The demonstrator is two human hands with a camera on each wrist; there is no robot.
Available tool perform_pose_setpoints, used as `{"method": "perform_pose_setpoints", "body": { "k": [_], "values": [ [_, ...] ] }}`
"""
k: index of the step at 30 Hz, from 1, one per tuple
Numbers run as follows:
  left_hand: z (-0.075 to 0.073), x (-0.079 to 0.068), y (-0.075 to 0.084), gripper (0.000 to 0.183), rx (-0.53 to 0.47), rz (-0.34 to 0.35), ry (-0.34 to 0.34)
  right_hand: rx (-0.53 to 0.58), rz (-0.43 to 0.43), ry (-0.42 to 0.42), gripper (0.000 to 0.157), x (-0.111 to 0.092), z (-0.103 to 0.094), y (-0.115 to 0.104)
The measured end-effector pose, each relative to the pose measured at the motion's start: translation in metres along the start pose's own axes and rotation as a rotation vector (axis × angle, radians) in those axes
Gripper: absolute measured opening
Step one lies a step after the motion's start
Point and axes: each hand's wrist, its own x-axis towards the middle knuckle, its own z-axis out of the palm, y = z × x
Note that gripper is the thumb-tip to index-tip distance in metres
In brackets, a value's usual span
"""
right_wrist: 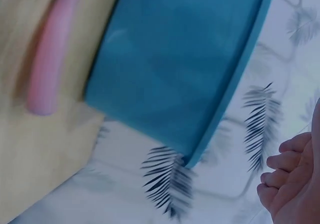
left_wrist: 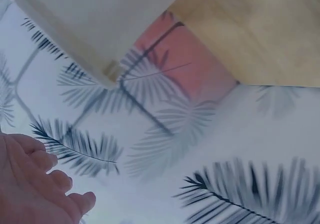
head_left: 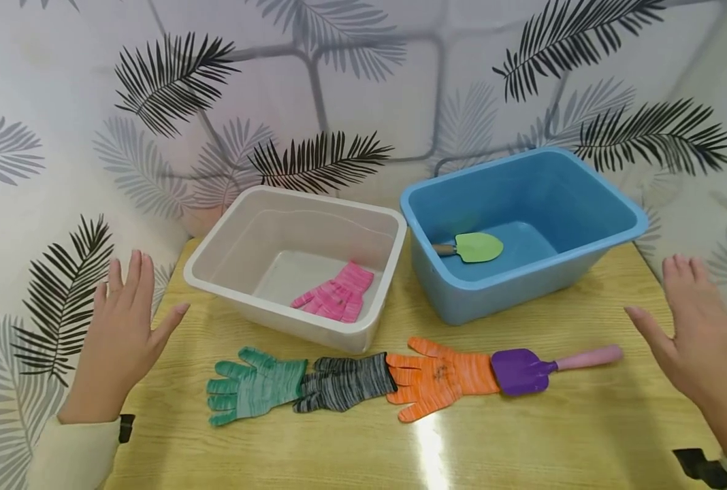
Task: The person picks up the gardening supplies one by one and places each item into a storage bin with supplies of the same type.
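My left hand point(head_left: 121, 333) is raised at the table's left side, fingers straight and thumb apart, holding nothing. On the far right, my right hand point(head_left: 700, 333) is held up the same way, also bare of any object. Between them lies a row: a green glove point(head_left: 256, 384), a black-and-grey glove point(head_left: 348, 382), an orange glove point(head_left: 443, 378) and a purple trowel point(head_left: 523, 372) with a pink handle point(right_wrist: 50, 59). A pink glove point(head_left: 342, 292) lies inside the whitish bin point(head_left: 302, 330). Inside the blue bin point(head_left: 510, 289) rests a green trowel point(head_left: 478, 248), its wooden handle towards the left.
Both bins stand side by side at the back of the wooden table point(head_left: 339, 452). Behind them hangs a pale cloth point(head_left: 376, 102) with a leaf print. In the right wrist view, the blue bin's outer wall point(right_wrist: 160, 59) rises beside the pink handle.
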Motion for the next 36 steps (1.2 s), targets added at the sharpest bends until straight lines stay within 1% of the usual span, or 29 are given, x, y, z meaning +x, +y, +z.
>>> {"method": "perform_pose_setpoints", "body": {
  "k": [2, 4, 9, 13, 17, 20, 23, 28, 31, 36],
  "values": [
    [-0.005, 0.012, 0.004, 0.081, 0.015, 0.026, 0.007, -0.013, -0.034, -0.018, 0.077, 0.007, -0.005, -0.015],
    [-0.009, 0.024, 0.008, 0.081, 0.020, 0.040, -0.006, -0.024, -0.069, -0.023, 0.077, 0.012, -0.008, -0.029],
    [-0.012, 0.051, 0.019, 0.080, -0.006, 0.072, -0.045, -0.019, -0.188, -0.001, 0.075, 0.025, -0.009, -0.062],
    [-0.009, 0.072, 0.026, 0.080, -0.044, 0.098, -0.052, 0.017, -0.296, 0.046, 0.074, 0.035, -0.004, -0.086],
    [-0.001, 0.090, 0.029, 0.079, -0.069, 0.088, -0.090, 0.058, -0.412, 0.126, 0.076, 0.045, 0.005, -0.108],
    [0.006, 0.102, 0.028, 0.078, -0.082, 0.078, -0.120, 0.079, -0.477, 0.163, 0.077, 0.051, 0.013, -0.124],
    [0.013, 0.112, 0.025, 0.078, -0.089, 0.077, -0.142, 0.105, -0.508, 0.145, 0.076, 0.056, 0.020, -0.139],
    [0.028, 0.124, 0.018, 0.082, -0.074, 0.066, -0.186, 0.121, -0.515, 0.053, 0.074, 0.062, 0.026, -0.163],
    [0.037, 0.129, 0.012, 0.083, -0.052, 0.059, -0.210, 0.119, -0.541, 0.008, 0.073, 0.064, 0.032, -0.179],
    [0.049, 0.134, 0.003, 0.080, -0.018, 0.053, -0.240, 0.125, -0.619, -0.014, 0.067, 0.063, 0.052, -0.204]
  ]
}}
